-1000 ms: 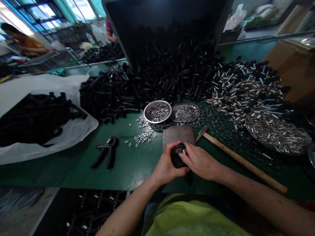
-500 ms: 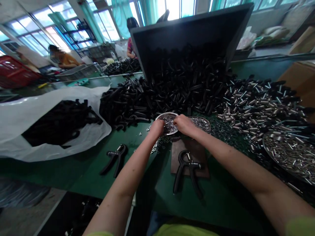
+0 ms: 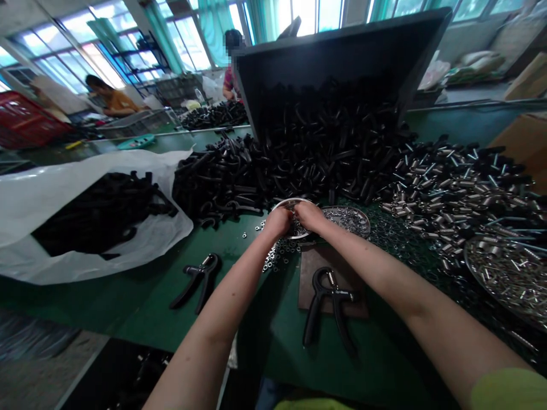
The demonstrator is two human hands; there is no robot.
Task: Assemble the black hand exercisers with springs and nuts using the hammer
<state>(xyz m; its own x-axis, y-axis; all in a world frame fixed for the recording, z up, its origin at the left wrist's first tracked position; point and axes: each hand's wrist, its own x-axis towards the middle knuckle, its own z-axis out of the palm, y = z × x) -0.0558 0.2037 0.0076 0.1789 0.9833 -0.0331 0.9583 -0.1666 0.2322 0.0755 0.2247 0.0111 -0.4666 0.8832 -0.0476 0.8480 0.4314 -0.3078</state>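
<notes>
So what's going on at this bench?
A person has their left hand and right hand in a small steel bowl of small metal parts on a green workbench. A black hand grip lies on a dark metal plate just below them, with a second grip to the left. Behind is a big heap of black grip handles; another person stands farther back.

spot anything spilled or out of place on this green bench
Small silver ring-shaped fasteners lie strewn across the green workbench, outside the round steel dish at the left hand and right hand. They look spilled, since they are loose rather than gathered in a dish.
</notes>
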